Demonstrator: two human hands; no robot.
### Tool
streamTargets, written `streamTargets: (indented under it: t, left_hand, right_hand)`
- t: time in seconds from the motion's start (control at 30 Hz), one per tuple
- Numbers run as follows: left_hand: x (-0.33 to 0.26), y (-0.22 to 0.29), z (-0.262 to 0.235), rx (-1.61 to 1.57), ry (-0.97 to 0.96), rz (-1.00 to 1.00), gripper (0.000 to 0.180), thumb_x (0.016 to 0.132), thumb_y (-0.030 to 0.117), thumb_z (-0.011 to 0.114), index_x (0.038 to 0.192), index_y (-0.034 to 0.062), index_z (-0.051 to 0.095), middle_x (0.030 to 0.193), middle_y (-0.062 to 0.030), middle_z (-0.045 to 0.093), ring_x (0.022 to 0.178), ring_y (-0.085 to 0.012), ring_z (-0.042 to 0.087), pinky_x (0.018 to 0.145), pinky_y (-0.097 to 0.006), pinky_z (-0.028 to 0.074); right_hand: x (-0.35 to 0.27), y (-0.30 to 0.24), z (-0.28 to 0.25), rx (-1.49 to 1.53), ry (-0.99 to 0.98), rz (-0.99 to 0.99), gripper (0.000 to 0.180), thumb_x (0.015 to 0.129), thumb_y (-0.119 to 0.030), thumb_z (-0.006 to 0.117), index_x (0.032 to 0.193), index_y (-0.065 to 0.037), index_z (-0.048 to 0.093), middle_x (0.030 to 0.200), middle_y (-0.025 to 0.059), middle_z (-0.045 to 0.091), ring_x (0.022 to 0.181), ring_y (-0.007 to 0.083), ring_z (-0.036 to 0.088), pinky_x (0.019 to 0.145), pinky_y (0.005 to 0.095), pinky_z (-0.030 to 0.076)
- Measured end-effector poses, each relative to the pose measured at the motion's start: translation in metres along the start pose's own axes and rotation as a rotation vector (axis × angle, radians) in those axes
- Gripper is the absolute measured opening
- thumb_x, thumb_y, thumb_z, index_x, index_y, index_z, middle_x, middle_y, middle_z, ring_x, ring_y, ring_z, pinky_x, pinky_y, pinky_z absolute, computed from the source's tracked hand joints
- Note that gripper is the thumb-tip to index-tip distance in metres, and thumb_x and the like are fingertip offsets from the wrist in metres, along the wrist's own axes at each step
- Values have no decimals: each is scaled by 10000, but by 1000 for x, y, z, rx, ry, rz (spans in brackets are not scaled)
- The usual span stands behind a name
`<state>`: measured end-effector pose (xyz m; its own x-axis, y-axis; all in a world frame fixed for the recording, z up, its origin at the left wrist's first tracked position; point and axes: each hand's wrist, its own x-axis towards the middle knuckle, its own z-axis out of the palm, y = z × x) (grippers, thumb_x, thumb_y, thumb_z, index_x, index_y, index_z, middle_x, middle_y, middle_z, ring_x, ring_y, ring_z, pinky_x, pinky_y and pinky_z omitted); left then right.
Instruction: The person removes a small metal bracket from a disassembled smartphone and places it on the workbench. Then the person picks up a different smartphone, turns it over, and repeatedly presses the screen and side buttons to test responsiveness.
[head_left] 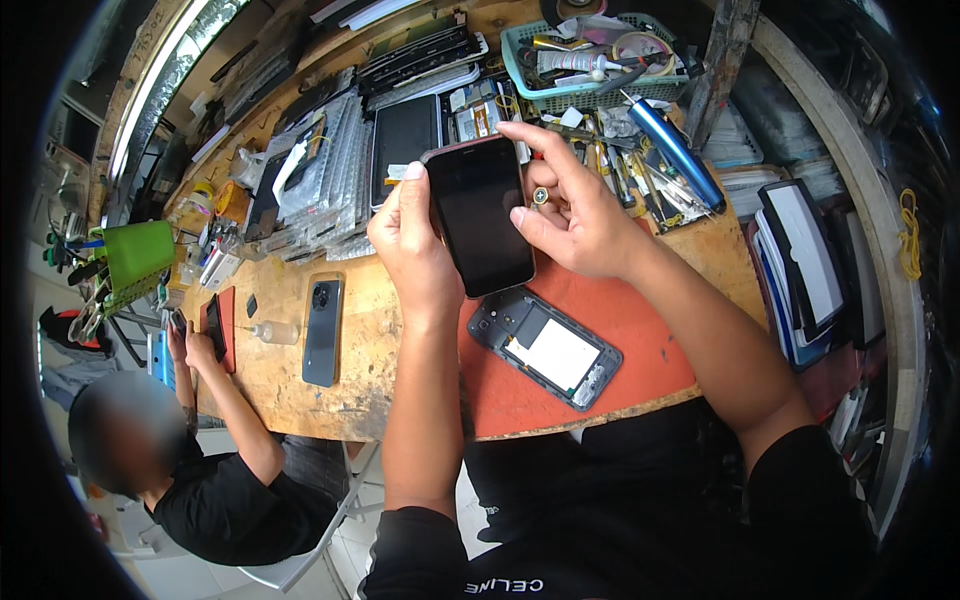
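Observation:
Above the red mat (655,330) I hold up a smartphone (480,215) with a dark screen. My left hand (412,245) grips its left edge, thumb along the upper side. On the other side, my right hand (580,205) has its index finger at the top corner and its thumb against the right edge of the screen; a ring (541,196) shows by its curled fingers. Just below the phone lies an opened phone housing (540,350), dark grey with a white rectangle in its middle. Another phone (323,330) rests back up on the bare wood to the left.
Behind my hands are bubble-wrap sleeves (320,190), stacked phone parts (420,60) and a teal basket (525,85) of tools. A blue cylinder (665,140) lies over screwdrivers at right. Someone seated at left handles a phone near a clear bottle (275,332).

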<state>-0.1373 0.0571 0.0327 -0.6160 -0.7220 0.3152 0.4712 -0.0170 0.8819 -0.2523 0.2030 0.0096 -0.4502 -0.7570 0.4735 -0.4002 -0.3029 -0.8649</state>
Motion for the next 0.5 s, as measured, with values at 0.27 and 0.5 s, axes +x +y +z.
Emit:
streamTargets:
  t: [0.27,0.5]
  left_hand:
    - [0,0,1,-43,5,2,352,1131,210,545,1009,-46,753,909,-50,741,759,-76,647,683,-237,527]
    - [0,-1,-1,-22,-13,-4,346,1131,198,543,1016,-55,749,927,-57,744,774,-80,654,695,-241,535]
  right_hand:
    - [0,-4,0,-20,-3,13,808,928,15,646,1648,-103,299,778,-38,498,605,29,368,578,222,329]
    - [0,-4,1,3,4,13,823,903,19,649,1643,-106,311,769,-27,505,597,40,378,567,231,331]
